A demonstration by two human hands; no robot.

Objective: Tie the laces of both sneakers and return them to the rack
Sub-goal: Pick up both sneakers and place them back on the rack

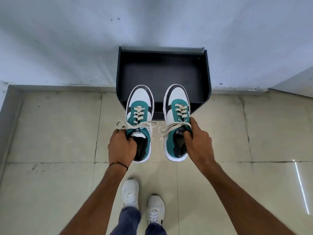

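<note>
Now that both bows are tied, each hand — left hand [122,146], right hand [198,141] — grips one sneaker [139,122] [177,122] by its collar, held above the dark rack [162,72] — only putting down is left.

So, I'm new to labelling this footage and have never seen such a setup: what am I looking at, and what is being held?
No machine here: one camera worn on a person's head looks forward and down. The left hand grips the left-hand sneaker by its collar, and the right hand grips the right-hand sneaker. Both hang in the air, laces apparently tied in bows. Ahead, against the wall, a dark rack stands on the tiled floor. Below are the person's own white shoes.
</note>
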